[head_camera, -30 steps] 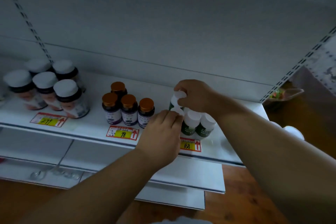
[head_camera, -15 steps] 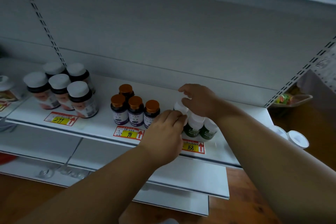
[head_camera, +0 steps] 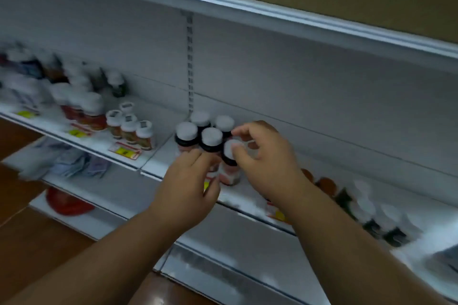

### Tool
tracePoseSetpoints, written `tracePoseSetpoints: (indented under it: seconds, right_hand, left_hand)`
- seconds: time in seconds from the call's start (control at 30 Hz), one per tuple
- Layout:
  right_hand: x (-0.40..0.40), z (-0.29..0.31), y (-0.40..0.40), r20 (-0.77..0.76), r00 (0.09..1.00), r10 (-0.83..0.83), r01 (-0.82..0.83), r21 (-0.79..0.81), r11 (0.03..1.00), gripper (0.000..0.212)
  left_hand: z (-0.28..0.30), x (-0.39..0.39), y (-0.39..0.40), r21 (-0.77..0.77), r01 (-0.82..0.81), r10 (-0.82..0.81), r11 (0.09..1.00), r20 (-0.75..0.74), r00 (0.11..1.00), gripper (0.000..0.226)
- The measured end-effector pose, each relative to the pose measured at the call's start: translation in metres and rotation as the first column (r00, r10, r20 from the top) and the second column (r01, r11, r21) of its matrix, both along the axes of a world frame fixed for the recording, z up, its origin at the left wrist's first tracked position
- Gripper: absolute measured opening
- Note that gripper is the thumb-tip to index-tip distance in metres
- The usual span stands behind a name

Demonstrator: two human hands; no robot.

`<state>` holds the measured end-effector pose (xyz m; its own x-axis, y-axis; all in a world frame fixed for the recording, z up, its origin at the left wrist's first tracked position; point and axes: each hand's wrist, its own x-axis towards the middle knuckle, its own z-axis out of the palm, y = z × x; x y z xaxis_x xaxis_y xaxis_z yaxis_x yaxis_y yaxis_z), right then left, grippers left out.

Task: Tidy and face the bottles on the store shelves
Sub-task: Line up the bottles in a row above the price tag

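Note:
Several white-capped bottles point(head_camera: 186, 132) with dark necks stand clustered on the white shelf point(head_camera: 158, 166), just right of the upright slotted rail. My right hand point(head_camera: 266, 161) pinches the cap of the front right bottle point(head_camera: 229, 174) between thumb and fingers. My left hand point(head_camera: 189, 186) is low in front of the cluster. Its curled fingers wrap the body of a middle bottle point(head_camera: 212, 137) and hide that bottle's label. The picture is blurred by motion.
Small white-capped bottles point(head_camera: 128, 127) and blurred larger ones point(head_camera: 81, 109) stand further left. Brown-capped bottles point(head_camera: 327, 184) and green bottles point(head_camera: 394, 235) are right of my right forearm. An upper shelf edge point(head_camera: 247, 11) overhangs. Packets point(head_camera: 74, 164) lie on the lower shelf.
Both hands left the green bottles and moved left along the shelf to the white-capped, dark-necked cluster. The view swung left with them.

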<state>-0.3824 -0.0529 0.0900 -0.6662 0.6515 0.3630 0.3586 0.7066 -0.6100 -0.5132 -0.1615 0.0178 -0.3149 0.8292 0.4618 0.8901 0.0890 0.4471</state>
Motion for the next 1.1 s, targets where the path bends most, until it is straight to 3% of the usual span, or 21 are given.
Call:
tracePoseSetpoints:
  seconds: [0.17,0.3,0.5,0.6,0.83,0.97,1.1]
  right_hand:
    - [-0.137,0.008,-0.058,-0.075,0.981,0.180,-0.182,-0.013,0.983,0.014]
    - [-0.221,0.016,-0.077,-0.047,0.968,0.246,-0.246,0.013,0.969,0.013]
    - [-0.328,0.019,-0.048,0.124,0.973,0.194,-0.187,-0.072,0.980,0.018]
    - [-0.390,0.008,-0.013,0.193,0.967,0.164,-0.169,0.008,0.986,0.017]
    - [-0.516,-0.033,0.071,0.490,0.856,0.162,-0.207,0.038,0.978,0.049]
    - [-0.551,-0.064,0.088,0.604,0.787,0.126,-0.226,0.092,0.970,0.028]
    - [-0.565,-0.086,0.088,0.518,0.855,-0.006,-0.140,0.243,0.960,0.011]
  left_hand:
    - [0.019,-0.114,-0.078,-0.059,-0.195,0.196,0.979,-0.001,0.981,0.030]
    - [0.026,-0.180,-0.113,-0.059,-0.303,0.304,0.951,0.001,0.953,0.029]
    - [0.026,-0.273,-0.100,-0.028,-0.362,0.362,0.932,0.006,0.932,0.025]
    - [0.028,-0.318,-0.081,-0.034,-0.363,0.363,0.931,-0.016,0.932,0.026]
    - [0.027,-0.403,-0.051,-0.098,-0.366,0.367,0.925,-0.015,0.930,0.038]
    - [0.022,-0.440,-0.044,-0.121,-0.299,0.301,0.947,0.003,0.954,0.032]
    - [0.019,-0.475,-0.044,-0.079,-0.230,0.232,0.970,0.020,0.972,0.033]
